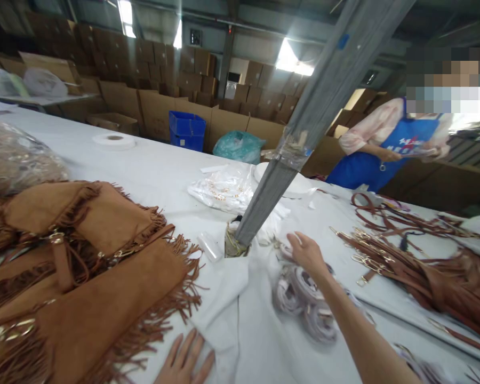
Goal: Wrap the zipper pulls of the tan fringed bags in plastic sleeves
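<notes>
My left hand (186, 360) rests open on the white table at the bottom, fingers spread, beside the fringe of a brown suede bag (116, 282). Nothing is in it. Farther out, my right hand (306, 253) reaches over the coiled pale straps (304, 293), which lie in several rolls. Its bent fingers are at the far end of this group, by a roll with a small metal clip. Blur and the hand itself hide whether the fingers grip that roll. More brown fringed bags with gold clasps (14, 330) are piled at the left.
A slanted grey metal post (288, 144) rises through the table ahead. Clear plastic bags (224, 186) lie behind it. Brown leather straps with gold hooks (404, 261) cover the right side. Across the table, a person in a blue apron (408, 144) handles something. A blue bin (187, 130) and cartons stand beyond.
</notes>
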Demonstrator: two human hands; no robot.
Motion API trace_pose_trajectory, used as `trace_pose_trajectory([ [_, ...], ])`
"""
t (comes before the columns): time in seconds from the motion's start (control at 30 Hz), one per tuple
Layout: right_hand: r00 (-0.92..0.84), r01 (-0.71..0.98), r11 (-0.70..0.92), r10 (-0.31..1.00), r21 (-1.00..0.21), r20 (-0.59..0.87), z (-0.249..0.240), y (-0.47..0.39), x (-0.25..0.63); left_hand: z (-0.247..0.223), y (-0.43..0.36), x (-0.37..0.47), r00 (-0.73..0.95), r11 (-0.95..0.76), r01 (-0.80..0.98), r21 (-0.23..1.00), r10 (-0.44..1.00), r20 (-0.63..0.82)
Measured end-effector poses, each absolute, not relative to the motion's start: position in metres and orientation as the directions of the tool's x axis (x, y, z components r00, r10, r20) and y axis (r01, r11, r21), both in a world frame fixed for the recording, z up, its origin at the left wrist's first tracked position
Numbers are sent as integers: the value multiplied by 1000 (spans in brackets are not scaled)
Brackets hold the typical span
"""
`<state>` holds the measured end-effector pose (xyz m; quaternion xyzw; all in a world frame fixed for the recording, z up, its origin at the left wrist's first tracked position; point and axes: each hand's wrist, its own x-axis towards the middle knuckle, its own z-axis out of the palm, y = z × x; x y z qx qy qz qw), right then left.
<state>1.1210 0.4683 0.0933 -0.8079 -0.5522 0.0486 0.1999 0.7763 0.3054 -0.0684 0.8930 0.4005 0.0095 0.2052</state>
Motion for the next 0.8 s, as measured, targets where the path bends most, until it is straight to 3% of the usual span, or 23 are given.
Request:
trace_pose_trajectory([
  [0.13,45,923,-43,999,-383,-4,150,382,1056,7,297,768,625,-501,691,521,776,-82],
  [0.23,-41,902,-4,995,-431,-93,179,323,1018,66,298,764,562,-433,707,559,824,-73],
  [0.33,-176,859,90,976,-504,-126,198,267,983,125,290,772,445,-412,693,592,890,98],
  [0.4,-230,794,125,968,-595,-104,209,234,958,158,269,781,404,-437,556,707,885,230],
  [0.47,-204,726,104,977,-680,-68,217,205,934,177,241,788,433,-368,448,815,887,162],
  [0.63,-35,508,-118,987,-853,-157,230,144,903,185,182,784,355,-233,415,879,932,80],
  [0.73,140,304,-67,990,-950,-25,236,118,895,194,165,770,284,-193,374,907,955,86],
  [0.8,312,299,-70,950,-952,29,239,108,886,204,156,762,279,-190,336,922,956,95],
])
